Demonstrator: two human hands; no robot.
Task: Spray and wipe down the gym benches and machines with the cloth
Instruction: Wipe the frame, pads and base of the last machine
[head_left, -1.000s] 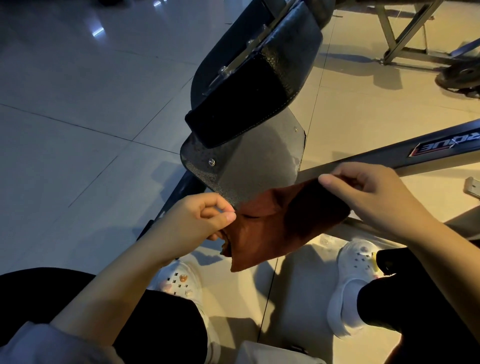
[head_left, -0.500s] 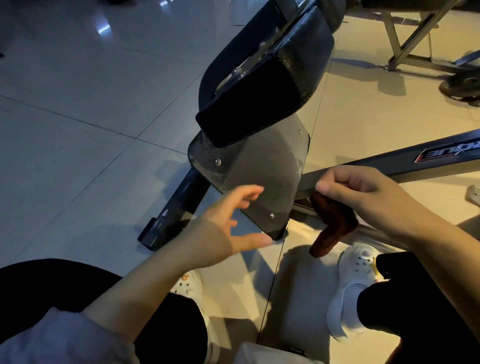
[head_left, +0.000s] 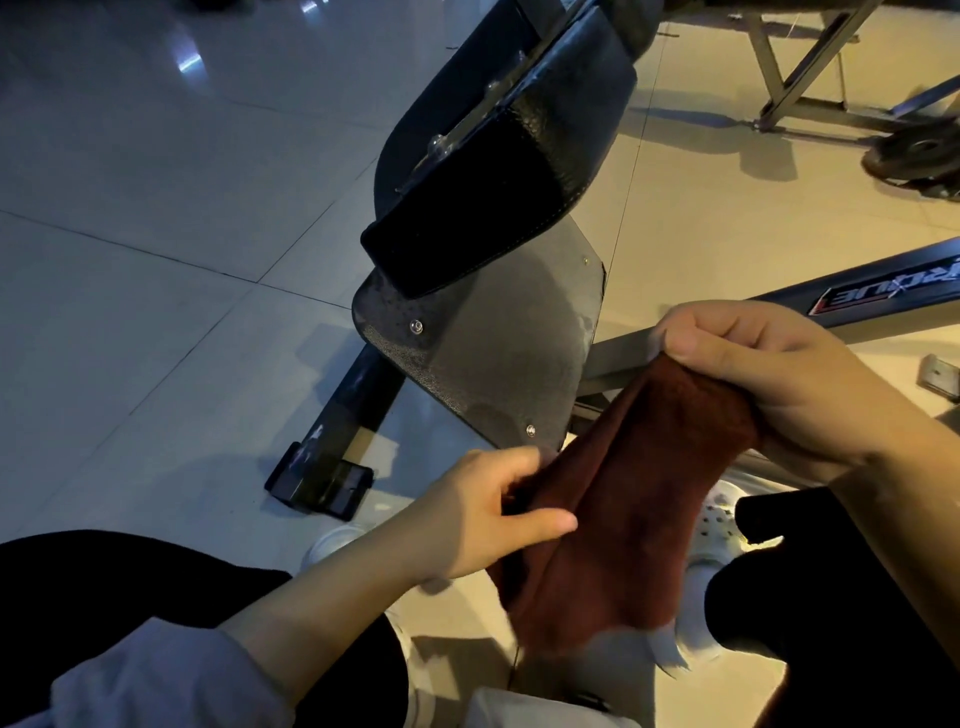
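Note:
A dark red cloth hangs spread between my hands, just below and in front of the bench. My right hand pinches its upper corner at the right. My left hand grips its left edge lower down, thumb over the fabric. The bench's black padded seat slopes up toward the top of the view. Under it a dark metal plate with rivets sits close above the cloth. No spray bottle is in view.
The bench's black leg ends in a foot on the tiled floor at the left. A grey frame bar with a logo runs off to the right. A steel rack base and a weight plate lie at the far right. My white shoes stand below.
My left hand, open and off the cloth half a second ago, has taken hold of its left edge. The bunched cloth in my right hand now hangs spread out between both hands.

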